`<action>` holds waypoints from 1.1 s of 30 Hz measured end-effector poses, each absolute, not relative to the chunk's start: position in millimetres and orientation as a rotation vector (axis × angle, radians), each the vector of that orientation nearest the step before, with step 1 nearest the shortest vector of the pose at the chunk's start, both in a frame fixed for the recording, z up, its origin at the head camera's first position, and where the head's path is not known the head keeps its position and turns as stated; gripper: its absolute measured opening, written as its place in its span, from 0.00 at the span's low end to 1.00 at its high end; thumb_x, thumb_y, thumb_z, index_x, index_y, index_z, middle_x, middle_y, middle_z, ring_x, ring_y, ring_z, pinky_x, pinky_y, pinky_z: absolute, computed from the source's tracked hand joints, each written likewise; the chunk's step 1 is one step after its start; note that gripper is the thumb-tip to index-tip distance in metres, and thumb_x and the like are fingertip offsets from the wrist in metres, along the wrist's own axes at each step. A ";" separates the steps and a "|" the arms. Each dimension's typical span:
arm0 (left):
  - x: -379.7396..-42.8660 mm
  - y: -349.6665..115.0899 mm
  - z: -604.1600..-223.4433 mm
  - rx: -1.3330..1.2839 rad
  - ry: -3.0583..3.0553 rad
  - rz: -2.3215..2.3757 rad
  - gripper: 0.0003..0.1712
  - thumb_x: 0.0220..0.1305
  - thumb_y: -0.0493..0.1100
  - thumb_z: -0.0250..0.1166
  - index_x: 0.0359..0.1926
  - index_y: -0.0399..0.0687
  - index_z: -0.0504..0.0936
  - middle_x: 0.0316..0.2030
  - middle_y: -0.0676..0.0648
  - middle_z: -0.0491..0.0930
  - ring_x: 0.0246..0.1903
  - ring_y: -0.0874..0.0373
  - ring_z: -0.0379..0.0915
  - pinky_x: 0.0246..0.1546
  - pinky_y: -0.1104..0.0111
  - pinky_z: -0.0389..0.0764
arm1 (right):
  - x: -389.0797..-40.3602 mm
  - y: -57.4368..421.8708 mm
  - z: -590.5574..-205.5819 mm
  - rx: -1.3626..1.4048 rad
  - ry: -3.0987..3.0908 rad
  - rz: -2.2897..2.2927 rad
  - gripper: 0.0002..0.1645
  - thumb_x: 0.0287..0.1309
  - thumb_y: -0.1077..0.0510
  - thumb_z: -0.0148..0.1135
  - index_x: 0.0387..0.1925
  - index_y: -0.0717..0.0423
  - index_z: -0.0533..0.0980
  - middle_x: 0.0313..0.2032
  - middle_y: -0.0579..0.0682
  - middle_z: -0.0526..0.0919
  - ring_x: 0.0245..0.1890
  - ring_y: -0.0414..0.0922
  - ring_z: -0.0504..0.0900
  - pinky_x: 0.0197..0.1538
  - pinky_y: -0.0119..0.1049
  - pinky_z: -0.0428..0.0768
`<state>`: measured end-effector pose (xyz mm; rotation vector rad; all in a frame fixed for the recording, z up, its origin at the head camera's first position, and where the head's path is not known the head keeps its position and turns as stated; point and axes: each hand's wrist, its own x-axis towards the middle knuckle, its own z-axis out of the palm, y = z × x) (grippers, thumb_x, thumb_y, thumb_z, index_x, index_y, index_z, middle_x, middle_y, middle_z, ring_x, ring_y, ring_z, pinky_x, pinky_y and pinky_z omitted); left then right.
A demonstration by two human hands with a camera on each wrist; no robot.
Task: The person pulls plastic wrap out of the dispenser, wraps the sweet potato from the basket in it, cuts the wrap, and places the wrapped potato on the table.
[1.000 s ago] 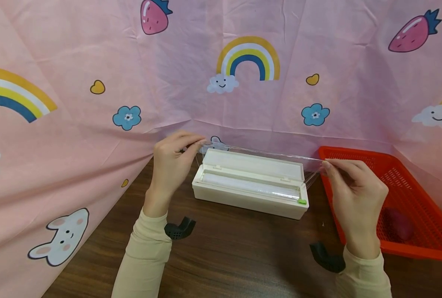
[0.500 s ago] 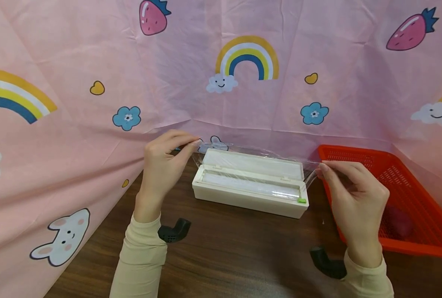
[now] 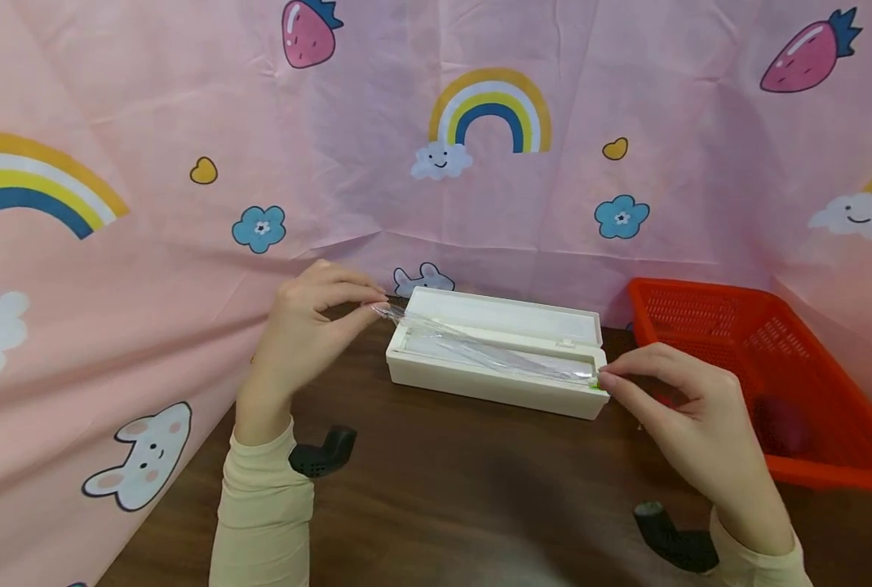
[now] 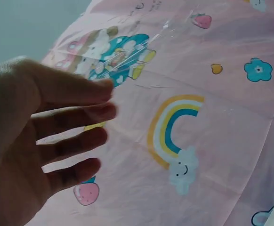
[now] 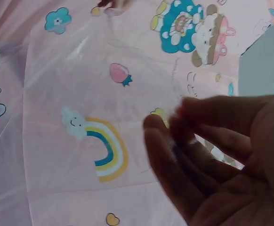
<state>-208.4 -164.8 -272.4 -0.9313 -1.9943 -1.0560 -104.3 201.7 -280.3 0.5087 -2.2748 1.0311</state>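
Observation:
A sheet of clear cling film stretches between my two hands, gathered and sloping down to the right across an open white dispenser box. My left hand pinches one end between thumb and fingertips, beyond the box's left end. At the box's front right corner, my right hand pinches the other end, its fingertips right by a small green tab. The white lid stands tilted back behind the roll. In the left wrist view, shiny strands of film run away from the thumb.
An orange-red plastic basket stands to the right, with a dark reddish-purple rounded object inside. A dark wood table lies beneath. Pink printed cloth hangs behind and along the left.
My right hand has come down and left to the box's corner. The left hand has shifted slightly left and lower. The film, earlier held above the lid, now slants across the box.

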 end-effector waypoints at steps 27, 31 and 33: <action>-131.0 -189.9 -379.5 -1.376 -2.772 -0.556 0.06 0.57 0.36 0.73 0.31 0.54 0.89 0.34 0.62 0.84 0.38 0.69 0.78 0.40 0.71 0.82 | -77.9 217.9 -434.7 1.177 -2.763 1.199 0.05 0.64 0.59 0.68 0.35 0.43 0.84 0.34 0.32 0.83 0.34 0.25 0.76 0.35 0.27 0.79; -129.6 -182.7 -396.0 -1.386 -2.822 -0.500 0.05 0.58 0.37 0.73 0.30 0.54 0.89 0.34 0.62 0.83 0.38 0.69 0.77 0.39 0.71 0.81 | -78.8 226.4 -438.5 1.091 -2.872 1.198 0.05 0.62 0.58 0.69 0.34 0.43 0.85 0.33 0.31 0.84 0.33 0.25 0.77 0.35 0.28 0.80; -128.9 -180.8 -401.6 -1.383 -2.818 -0.495 0.05 0.58 0.37 0.73 0.31 0.54 0.89 0.34 0.62 0.83 0.38 0.69 0.78 0.39 0.71 0.82 | -78.1 232.7 -436.9 1.024 -2.952 1.221 0.04 0.63 0.57 0.69 0.35 0.42 0.85 0.33 0.31 0.84 0.33 0.26 0.78 0.36 0.28 0.80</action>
